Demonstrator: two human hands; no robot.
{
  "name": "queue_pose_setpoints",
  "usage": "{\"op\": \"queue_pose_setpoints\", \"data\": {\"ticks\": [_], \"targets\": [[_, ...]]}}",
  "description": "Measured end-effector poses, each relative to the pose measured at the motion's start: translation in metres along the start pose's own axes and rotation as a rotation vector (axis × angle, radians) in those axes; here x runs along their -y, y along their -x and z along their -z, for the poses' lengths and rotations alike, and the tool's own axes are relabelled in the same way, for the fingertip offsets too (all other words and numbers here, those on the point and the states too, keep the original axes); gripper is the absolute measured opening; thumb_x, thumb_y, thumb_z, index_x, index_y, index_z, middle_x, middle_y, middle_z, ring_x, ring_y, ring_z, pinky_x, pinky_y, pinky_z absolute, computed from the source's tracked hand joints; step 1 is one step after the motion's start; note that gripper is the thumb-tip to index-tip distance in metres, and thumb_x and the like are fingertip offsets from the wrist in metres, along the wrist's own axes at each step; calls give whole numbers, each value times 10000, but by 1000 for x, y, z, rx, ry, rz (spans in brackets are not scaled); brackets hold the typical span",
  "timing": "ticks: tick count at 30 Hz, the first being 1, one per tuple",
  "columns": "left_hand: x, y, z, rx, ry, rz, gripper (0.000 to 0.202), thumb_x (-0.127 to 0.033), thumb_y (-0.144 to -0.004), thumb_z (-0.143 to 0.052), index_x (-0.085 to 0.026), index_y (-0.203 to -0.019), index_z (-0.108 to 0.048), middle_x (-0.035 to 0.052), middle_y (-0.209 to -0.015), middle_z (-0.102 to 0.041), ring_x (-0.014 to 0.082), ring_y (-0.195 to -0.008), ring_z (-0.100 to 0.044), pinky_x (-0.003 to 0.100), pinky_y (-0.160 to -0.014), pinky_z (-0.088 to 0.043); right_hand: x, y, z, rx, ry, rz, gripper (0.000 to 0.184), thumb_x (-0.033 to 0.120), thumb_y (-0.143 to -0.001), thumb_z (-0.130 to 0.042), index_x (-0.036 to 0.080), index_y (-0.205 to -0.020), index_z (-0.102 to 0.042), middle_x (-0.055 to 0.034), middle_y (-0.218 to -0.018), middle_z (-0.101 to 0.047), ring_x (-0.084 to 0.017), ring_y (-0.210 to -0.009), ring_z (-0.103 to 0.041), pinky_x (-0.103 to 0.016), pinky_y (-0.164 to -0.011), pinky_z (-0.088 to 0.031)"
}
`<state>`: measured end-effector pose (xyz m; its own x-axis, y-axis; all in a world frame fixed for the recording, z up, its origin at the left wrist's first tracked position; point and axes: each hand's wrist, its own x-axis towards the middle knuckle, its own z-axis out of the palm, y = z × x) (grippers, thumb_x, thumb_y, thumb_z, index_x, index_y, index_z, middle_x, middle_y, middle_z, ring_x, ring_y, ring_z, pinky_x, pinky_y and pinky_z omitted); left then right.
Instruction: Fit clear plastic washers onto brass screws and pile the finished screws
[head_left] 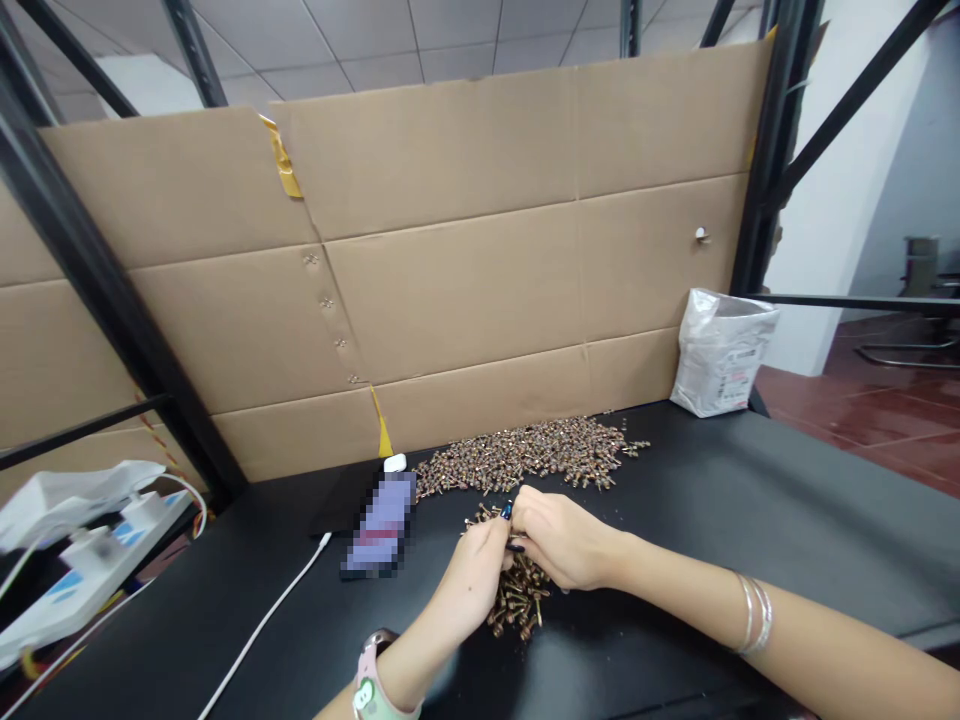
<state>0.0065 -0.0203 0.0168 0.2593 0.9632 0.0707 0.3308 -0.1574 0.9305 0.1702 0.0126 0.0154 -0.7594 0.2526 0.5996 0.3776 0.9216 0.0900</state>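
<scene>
screws (519, 600) (left hand (474, 572), right hand (561, 538) pinching)

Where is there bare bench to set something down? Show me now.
The widest free patch is the black bench right of the brass screws, between the white bag and the right hand. A narrower strip lies between the white cable and the left hand. It is crowded around both hands, where the screws lie heaped.

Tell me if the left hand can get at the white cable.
Probably yes: the left hand lies near the cable, with only black table between them; the screws are on the hand's other side.
</scene>
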Motion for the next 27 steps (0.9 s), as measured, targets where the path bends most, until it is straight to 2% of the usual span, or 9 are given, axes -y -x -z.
{"op": "queue_pose_setpoints", "data": {"ticks": [5,12,20,23,27], "targets": [[-3,1,4,-13,-125,-44,341,-452,-826,-312,-198,-602,-350,-29,-597,-378,126,-580,-357,244,-546,-273,-4,-2,-3,35,91,92,170,174,-898,-341,159,-793,-473,-83,-746,-504,-196,-683,-395,-319,-584,-348],[-1,2,8,-39,-217,-38,332,-401,-829,-294,-202,-566,-328,-35,-547,-356,128,-558,-352,245,-528,-245,-8,-1,-4,28,102,147,155,122,-872,-346,155,-814,-486,-78,-745,-499,-191,-678,-391,-321,-610,-358],[1,0,6,5,-140,-19,302,-402,-821,-302,-208,-589,-302,-45,-556,-303,116,-533,-310,245,-508,-235,-8,-1,-1,54,100,167,141,121,-855,-359,155,-804,-486,-67,-724,-492,-185,-669,-384,-315,-615,-355],[1,0,6,25,-140,-17,335,-416,-840,-291,-210,-575,-274,-47,-535,-282,113,-520,-288,250,-504,-221,-9,0,-2,41,90,155,130,121,-853,-361,152,-812,-480,-72,-735,-498,-187,-674,-387,-318,-615,-358],[-6,6,5,-19,-195,-139,364,-425,-896,-274,-193,-626,-351,-33,-599,-368,125,-599,-348,247,-567,-273,-9,1,0,-24,45,64,107,131,-869,-353,156,-841,-452,-83,-776,-515,-189,-693,-403,-315,-606,-366]]}}
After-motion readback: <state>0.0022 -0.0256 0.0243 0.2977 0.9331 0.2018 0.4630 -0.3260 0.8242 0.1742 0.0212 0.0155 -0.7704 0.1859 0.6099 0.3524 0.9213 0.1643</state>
